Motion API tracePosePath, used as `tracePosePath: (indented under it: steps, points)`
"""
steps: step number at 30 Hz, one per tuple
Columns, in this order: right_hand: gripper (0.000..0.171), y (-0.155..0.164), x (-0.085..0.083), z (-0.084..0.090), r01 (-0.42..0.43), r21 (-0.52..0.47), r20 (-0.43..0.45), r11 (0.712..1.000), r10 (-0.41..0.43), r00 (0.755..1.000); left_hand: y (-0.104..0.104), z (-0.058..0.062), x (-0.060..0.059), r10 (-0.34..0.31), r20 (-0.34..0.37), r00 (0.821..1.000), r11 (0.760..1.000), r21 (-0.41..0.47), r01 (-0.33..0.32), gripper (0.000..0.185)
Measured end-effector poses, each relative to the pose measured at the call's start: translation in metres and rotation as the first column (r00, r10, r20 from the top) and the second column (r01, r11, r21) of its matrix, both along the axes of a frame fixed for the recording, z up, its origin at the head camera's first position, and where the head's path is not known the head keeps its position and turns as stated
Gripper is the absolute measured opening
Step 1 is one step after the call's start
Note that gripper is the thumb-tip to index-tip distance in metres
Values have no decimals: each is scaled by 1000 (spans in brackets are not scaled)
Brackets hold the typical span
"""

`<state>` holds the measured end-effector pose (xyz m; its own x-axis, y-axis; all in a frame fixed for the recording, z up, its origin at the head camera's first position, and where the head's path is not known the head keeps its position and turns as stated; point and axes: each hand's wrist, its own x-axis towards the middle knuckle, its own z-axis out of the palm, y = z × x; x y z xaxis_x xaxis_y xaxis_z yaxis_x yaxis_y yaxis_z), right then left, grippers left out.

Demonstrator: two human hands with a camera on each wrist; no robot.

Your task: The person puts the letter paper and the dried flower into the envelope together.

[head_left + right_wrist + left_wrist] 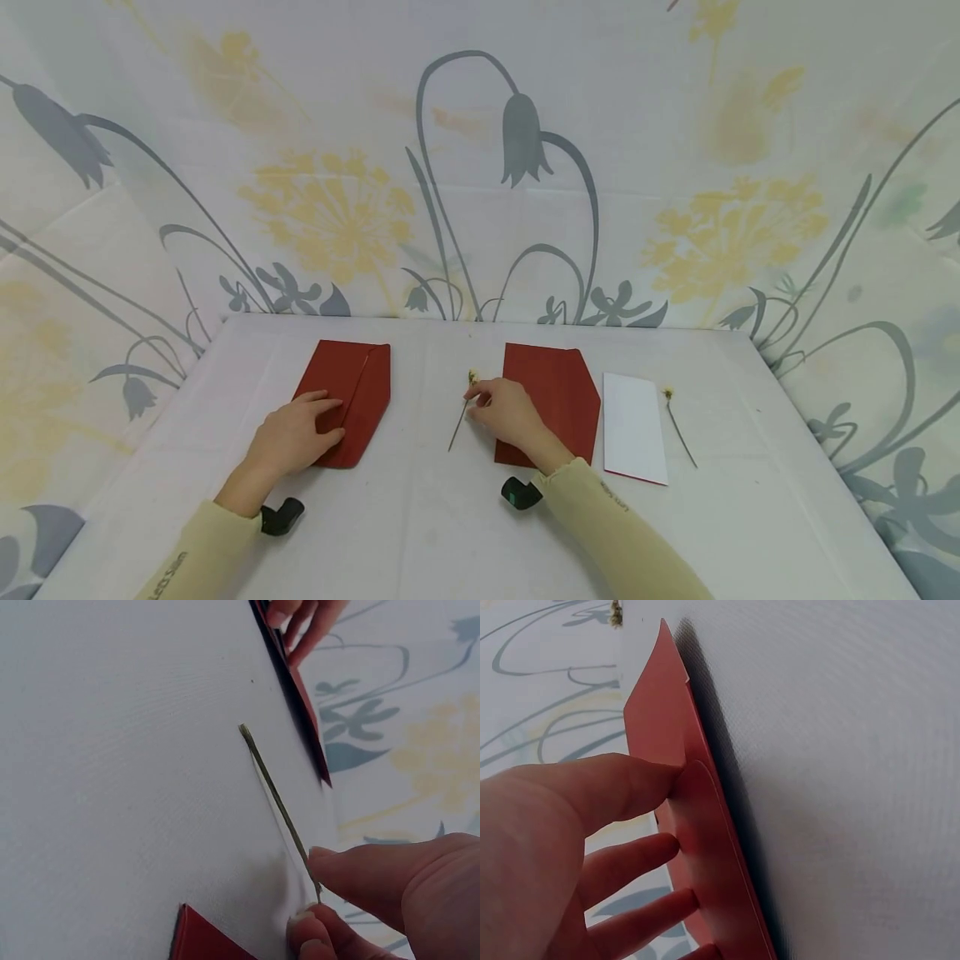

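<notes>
My left hand (291, 433) rests on a red envelope (345, 362) at the table's left, its flap side facing up. In the left wrist view, the fingers (641, 862) are spread and their tips press on the envelope's surface by the flap's edge. With thumb and fingertips, my right hand (512, 414) pinches the thin stem of a small dried flower (457, 427), whose yellowish head shows just above the fingers. In the right wrist view, the green stem (277, 795) slants away from the pinch, close over the white cloth. The right forearm passes over a second red envelope (558, 392).
Right of the second envelope lies a white folded card (633, 429) with a red lower edge. Beyond it is another dried flower (680, 429) on a thin stem. White cloth (420, 533) covers the table, and a flower-printed curtain (480, 208) rises behind it.
</notes>
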<state>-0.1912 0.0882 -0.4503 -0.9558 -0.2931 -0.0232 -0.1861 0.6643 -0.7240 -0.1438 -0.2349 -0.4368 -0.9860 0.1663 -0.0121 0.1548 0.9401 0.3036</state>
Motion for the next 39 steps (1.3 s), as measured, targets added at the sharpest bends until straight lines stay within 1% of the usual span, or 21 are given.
tracePosePath:
  steps: [4, 7, 9, 12, 13, 15, 18, 23, 28, 30, 32, 35, 39]
  points:
    - [21, -2, 1, -1, -43, 13, 2, 999, 43, 999, 1, 1, 0, 0, -7, 1000, 1000, -6, 0, 48]
    - [21, -5, 1, -1, -88, 39, -22, 995, 88, 996, 2, 2, 0, -1, -5, 1000, 1000, -9, 1, 48]
    - [16, -7, 1, -1, -106, 66, -34, 992, 108, 994, 2, 3, -1, 2, -2, 1000, 1000, -6, -2, 48]
    - [5, -10, 0, -1, -104, 127, -45, 986, 111, 993, 3, 3, -2, 7, 1, 1000, 1000, 4, -7, 48]
    - [5, -12, 0, -2, -98, 147, -40, 984, 105, 994, 3, 3, -2, 8, 0, 1000, 1000, 10, -8, 48]
    - [11, -14, 1, -1, -82, 189, -43, 979, 91, 995, 3, 3, -2, 9, -4, 1000, 1000, 27, -9, 47]
    - [14, -18, 4, 0, -41, 214, -43, 976, 52, 998, 4, 3, -4, 3, -7, 1000, 999, 49, -3, 46]
    - [6, -21, 6, 2, 38, 202, -62, 979, -25, 998, 8, 3, -5, 1, -1, 1000, 997, 73, -1, 47]
    - [15, -22, 4, 2, 72, 202, -41, 977, -65, 997, 9, 2, -4, 9, -7, 1000, 996, 91, -8, 47]
    - [15, -22, 3, 2, 72, 184, -24, 980, -68, 997, 9, 2, -4, 11, -7, 1000, 995, 97, -10, 47]
    - [15, -22, 2, 2, 69, 144, -2, 987, -69, 998, 9, 2, -5, 10, -7, 1000, 995, 102, -9, 47]
    - [15, -25, -1, 3, 53, 37, 57, 998, -55, 997, 10, 2, -5, 9, -6, 1000, 994, 112, -8, 47]
    - [14, -36, -5, 6, 19, -96, 147, 995, -5, 989, 10, 1, -6, 7, -8, 1000, 993, 117, -6, 47]
